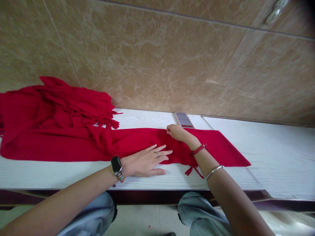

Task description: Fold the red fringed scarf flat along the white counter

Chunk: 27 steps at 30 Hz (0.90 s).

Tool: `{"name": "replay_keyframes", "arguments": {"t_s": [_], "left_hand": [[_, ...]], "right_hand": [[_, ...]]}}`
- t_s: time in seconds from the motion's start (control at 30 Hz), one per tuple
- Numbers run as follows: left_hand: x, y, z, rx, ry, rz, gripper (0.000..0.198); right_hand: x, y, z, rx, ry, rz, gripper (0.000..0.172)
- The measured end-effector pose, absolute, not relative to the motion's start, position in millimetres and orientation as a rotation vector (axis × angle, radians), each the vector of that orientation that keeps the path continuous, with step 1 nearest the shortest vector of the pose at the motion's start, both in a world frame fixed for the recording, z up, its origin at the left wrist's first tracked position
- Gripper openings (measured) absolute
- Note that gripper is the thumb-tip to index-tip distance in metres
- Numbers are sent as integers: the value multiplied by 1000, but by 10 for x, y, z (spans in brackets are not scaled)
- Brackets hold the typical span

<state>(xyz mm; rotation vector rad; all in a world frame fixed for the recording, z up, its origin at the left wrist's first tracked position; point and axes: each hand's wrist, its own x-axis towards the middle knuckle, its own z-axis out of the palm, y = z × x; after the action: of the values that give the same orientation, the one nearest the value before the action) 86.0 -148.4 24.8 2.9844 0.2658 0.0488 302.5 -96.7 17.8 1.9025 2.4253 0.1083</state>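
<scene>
A long red scarf [137, 137] lies across the white table, flat and narrow toward the right, with a slanted right end. Its left part is bunched in a heap with fringe. My left hand [150, 160] rests on the scarf's front edge with its fingers spread flat; it wears a ring. Farther right, my right hand [177, 132] is at the scarf's back edge, fingers curled and pinched together on the cloth. A few red tassels stick out from the front edge below my right wrist.
A phone [184, 120] lies behind the scarf against the brown marbled wall [147, 59]. The white table's [278, 157] front edge runs just before my knees. A metal fitting [276, 12] is on the wall at the upper right.
</scene>
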Motion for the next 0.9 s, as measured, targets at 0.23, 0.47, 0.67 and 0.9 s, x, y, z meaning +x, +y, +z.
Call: {"name": "replay_keyframes", "arguments": {"t_s": [0.23, 0.47, 0.67, 0.9], "left_hand": [[848, -1471, 213, 2968, 211, 50, 53], [849, -1498, 224, 2994, 295, 12, 52], [868, -1495, 190, 2995, 418, 5, 55], [572, -1169, 161, 2888, 769, -54, 49]], "right_hand": [[2978, -1033, 192, 1921, 2388, 231, 29], [2953, -1051, 225, 1994, 2373, 270, 25], [2888, -1159, 255, 1942, 2595, 89, 35], [2762, -1338, 53, 1859, 2461, -119, 50]]}}
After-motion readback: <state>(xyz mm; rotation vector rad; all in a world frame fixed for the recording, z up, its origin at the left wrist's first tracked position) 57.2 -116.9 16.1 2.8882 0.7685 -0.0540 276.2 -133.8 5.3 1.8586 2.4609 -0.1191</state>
